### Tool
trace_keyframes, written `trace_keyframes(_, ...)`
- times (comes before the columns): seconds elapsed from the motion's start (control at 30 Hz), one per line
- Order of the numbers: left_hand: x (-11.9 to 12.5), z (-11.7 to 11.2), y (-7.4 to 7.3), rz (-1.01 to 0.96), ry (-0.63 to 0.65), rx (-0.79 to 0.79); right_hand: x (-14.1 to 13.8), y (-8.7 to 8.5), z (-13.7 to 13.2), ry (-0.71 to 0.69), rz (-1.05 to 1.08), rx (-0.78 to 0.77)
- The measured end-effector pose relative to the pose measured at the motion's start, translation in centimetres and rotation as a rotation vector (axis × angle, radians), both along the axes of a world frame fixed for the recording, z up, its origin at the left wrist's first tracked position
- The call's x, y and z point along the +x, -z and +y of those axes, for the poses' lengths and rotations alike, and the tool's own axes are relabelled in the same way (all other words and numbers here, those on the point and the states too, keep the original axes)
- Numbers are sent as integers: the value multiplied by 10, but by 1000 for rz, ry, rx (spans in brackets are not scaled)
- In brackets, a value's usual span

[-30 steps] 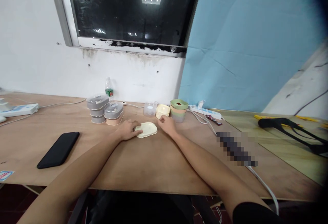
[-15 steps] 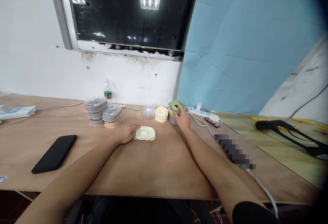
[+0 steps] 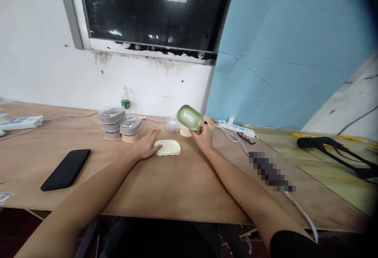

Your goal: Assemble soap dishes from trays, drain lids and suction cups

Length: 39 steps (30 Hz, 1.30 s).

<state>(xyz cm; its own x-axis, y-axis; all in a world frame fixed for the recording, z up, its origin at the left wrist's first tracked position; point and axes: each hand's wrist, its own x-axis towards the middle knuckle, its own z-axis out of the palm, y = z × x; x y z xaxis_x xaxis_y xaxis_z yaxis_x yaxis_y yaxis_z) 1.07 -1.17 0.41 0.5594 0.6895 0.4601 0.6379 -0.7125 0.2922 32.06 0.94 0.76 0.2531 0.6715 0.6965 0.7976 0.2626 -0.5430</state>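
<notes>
My right hand (image 3: 202, 138) pinches a green oval soap dish (image 3: 189, 117) by its lower right edge, holding it tilted above the table with its hollow face towards me. A cream oval soap dish (image 3: 167, 147) lies flat on the table. Beside its left end is my left hand (image 3: 147, 145), fingers stretched out and thumb at the dish's edge. Behind the green dish, a stack of cream parts (image 3: 185, 132) is partly hidden. A peach part (image 3: 210, 123) shows behind my right hand; what lies under it is hidden.
Grey-lidded boxes (image 3: 112, 116) stand stacked at the left, beside another on a peach base (image 3: 131, 136). Clear parts (image 3: 171, 125) and a bottle (image 3: 125, 98) stand at the back. A black phone (image 3: 66, 170) lies front left; a power strip (image 3: 238, 129) and cables lie right.
My right hand has lifted the green dish off the stack at the right and brought it left, tilting it. My left hand's fingers have spread farther from the cream dish.
</notes>
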Motion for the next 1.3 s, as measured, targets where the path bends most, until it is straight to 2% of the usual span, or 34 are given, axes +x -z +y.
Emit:
trace_keyframes(0.1,1,-3,-4,-122,9,59,-28,7,-16,-199,-111,10)
trace_keyframes(0.2,0,-5,-8,-226,24,113,-48,10,-29,-352,-185,96)
trace_keyframes(0.33,-7,-4,-11,-270,-37,204,-55,7,-33,-357,-85,164)
trace_keyframes(0.43,-10,-3,-13,-203,-56,249,-53,7,-26,-353,33,34)
trace_keyframes(0.57,-3,-5,-15,-41,-143,127,-53,15,-10,-436,97,-341)
trace_keyframes(0.63,2,-6,-14,47,-217,-9,-54,19,-3,-411,99,-429)
trace_keyframes(0.77,8,-5,-13,130,-333,-206,-57,24,4,-334,98,-472)
trace_keyframes(0.87,9,-3,-12,153,-366,-221,-57,24,7,-311,28,-445)
trace_keyframes(1.07,5,0,-8,114,-336,-213,-62,18,20,-308,-26,-173)
trace_keyframes(1.13,3,2,-5,99,-309,-192,-66,16,28,-291,-55,-175)
trace_keyframes(1.3,-1,4,-1,95,-240,-172,-69,18,51,-223,-165,-302)
